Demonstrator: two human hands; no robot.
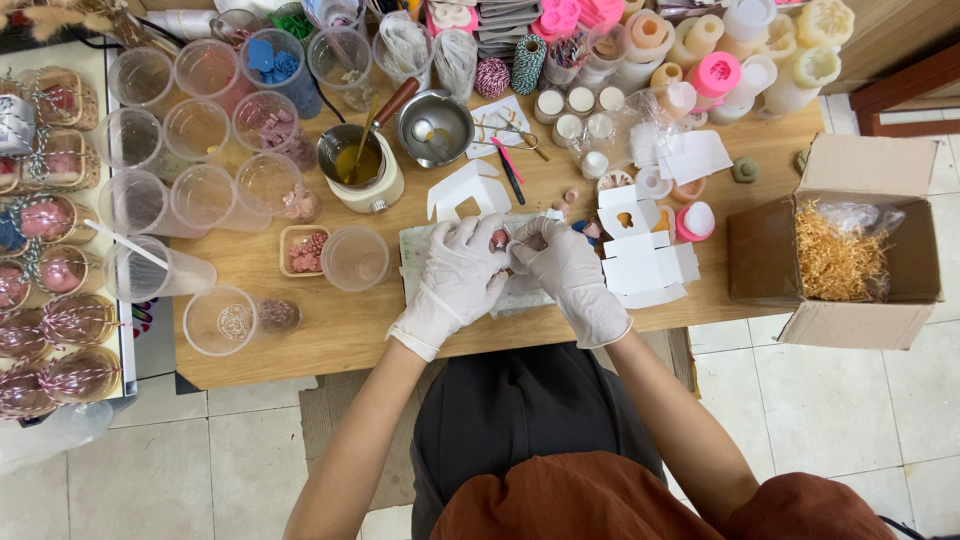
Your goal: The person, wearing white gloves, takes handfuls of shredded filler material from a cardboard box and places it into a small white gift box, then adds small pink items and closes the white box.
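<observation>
Left hand: the gloved left hand (458,275) sits over the front middle of the wooden worktop (330,325), fingers curled and pinching a small pink piece (499,239).
Right hand: the gloved right hand (567,268) comes in from the other side, fingertips closed on the same pink piece, the two hands touching.
Pink piece: small, rounded, held between both hands just above a pale mat (415,250); its exact shape is too small to tell.
Just behind the hands: a folded white box (467,190) with a cut-out window stands upright.
To the right: more flat white boxes (645,262) lie stacked beside the right hand.
Far right: an open cardboard carton (860,170) holds straw-coloured shredded filling.
To the left: clear plastic cups (205,195) crowd the worktop, some with pink bits inside.
Behind: a small pot (357,165) of yellow liquid sits near a metal bowl (435,125).
</observation>
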